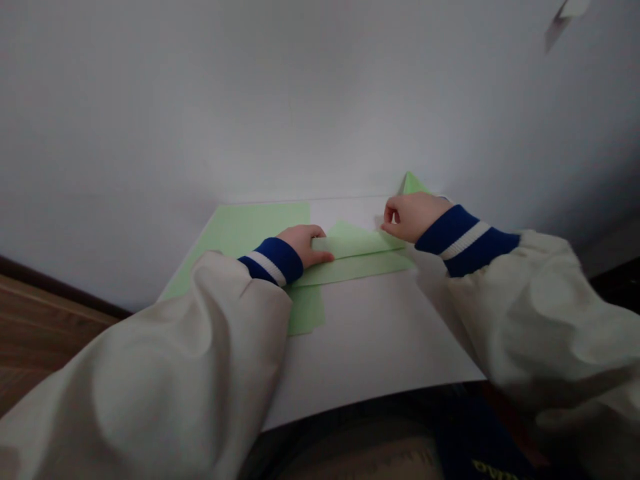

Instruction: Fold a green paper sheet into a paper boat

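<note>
**Thin folded paper [355, 248] held at both ends on a white surface**

A pale wall [320, 93] fills the background, and a wood floor [45, 327] is seen at the left. A large white board or sheet [375, 333] is laid against the wall. Cream sleeves [150, 360] with navy-and-white cuffs [273, 261] are extended over it from both sides. On the white surface, a flat light green sheet [245, 230] is spread to the left, partly covered by the left sleeve. The folded paper is laid across the middle, between the hands, and a green paper tip [413, 183] is raised beyond the right hand. Whether these pieces are joined cannot be told.

The paper is judged to be light, thin and soft: it is likely to slide on the smooth surface and crease easily. It is best taken by its folded edges and kept pressed flat.

The left hand [304, 245] is closed over the fold's left end. The right hand [413, 217] is curled at the right end, but whether its fingers [387, 217] are gripping cannot be told.
</note>
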A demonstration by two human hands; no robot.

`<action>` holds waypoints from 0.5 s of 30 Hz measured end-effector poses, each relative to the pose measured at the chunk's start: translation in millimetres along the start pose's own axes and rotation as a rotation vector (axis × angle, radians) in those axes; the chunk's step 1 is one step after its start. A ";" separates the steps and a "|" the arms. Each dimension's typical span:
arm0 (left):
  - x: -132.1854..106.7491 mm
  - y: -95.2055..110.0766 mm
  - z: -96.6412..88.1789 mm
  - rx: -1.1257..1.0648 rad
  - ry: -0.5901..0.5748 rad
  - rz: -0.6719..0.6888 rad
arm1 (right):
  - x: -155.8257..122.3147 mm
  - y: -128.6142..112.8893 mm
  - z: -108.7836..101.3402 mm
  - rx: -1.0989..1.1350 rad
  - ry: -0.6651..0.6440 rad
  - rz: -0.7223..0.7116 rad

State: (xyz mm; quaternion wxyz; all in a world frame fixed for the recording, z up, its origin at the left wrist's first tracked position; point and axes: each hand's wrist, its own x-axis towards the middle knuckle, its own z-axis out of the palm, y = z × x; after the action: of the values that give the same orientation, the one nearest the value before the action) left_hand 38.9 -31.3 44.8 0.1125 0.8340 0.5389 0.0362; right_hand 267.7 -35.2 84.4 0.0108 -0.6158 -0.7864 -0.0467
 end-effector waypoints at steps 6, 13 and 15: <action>-1.2 1.1 4.0 0.002 0.154 -0.055 | -8.8 -28.7 25.1 0.152 0.155 -0.624; -2.5 -1.8 6.9 0.130 0.251 -0.097 | -6.8 -36.4 46.5 0.164 0.212 -0.710; -2.6 -3.9 7.7 0.156 0.280 -0.121 | -5.7 -34.0 45.6 0.143 0.204 -0.697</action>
State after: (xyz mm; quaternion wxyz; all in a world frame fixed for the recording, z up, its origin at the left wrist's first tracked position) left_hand 35.8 -33.2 36.6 -0.0267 0.7931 0.5996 0.1033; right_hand 238.0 -44.8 36.5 0.1157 -0.3008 -0.9451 -0.0537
